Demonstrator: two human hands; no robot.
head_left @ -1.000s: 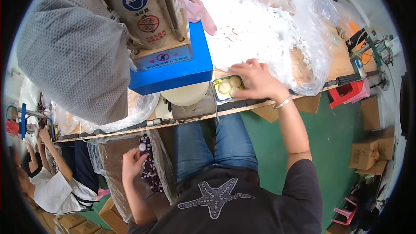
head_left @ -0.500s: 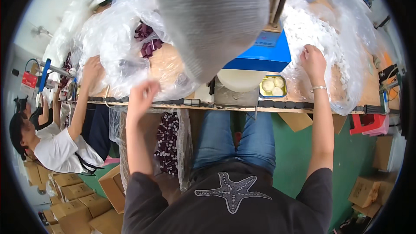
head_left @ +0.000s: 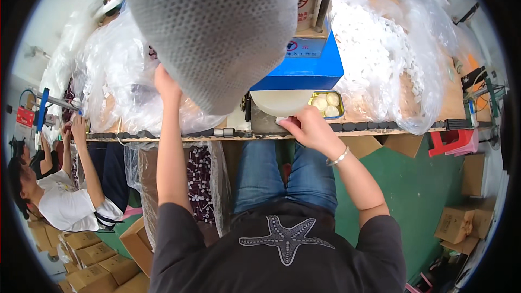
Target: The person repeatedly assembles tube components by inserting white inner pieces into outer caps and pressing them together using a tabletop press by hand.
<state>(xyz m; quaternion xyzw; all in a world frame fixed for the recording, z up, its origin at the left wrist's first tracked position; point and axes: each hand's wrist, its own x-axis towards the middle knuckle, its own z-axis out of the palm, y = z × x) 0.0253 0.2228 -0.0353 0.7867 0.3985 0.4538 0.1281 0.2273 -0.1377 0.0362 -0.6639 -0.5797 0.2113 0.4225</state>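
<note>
My right hand [head_left: 310, 128] is closed in a pinch on a small white piece [head_left: 280, 121], over the grey metal block [head_left: 266, 123] at the table's front edge. Just behind it are a round whitish disc [head_left: 279, 101] and a small tin [head_left: 341, 109] of pale round pieces. My left hand [head_left: 167, 84] reaches over clear plastic sheeting [head_left: 116, 87] on the left; grey knitted fabric [head_left: 217, 32] close to the camera hides its fingers. A blue machine base [head_left: 304, 70] stands between the hands. Many small white pieces [head_left: 361, 43] lie piled on plastic at the right.
Below the table's left side, a plastic-lined box holds dark purple pieces with white parts [head_left: 201, 184]. A co-worker in a white shirt [head_left: 65, 206] works at far left. Cardboard boxes [head_left: 92, 276] stack at lower left, and a red plastic stool [head_left: 449, 142] stands at right.
My right hand has come from the white pile leftward to the metal block, now holding a white piece. My left hand has moved farther in over the plastic. The view has shifted slightly.
</note>
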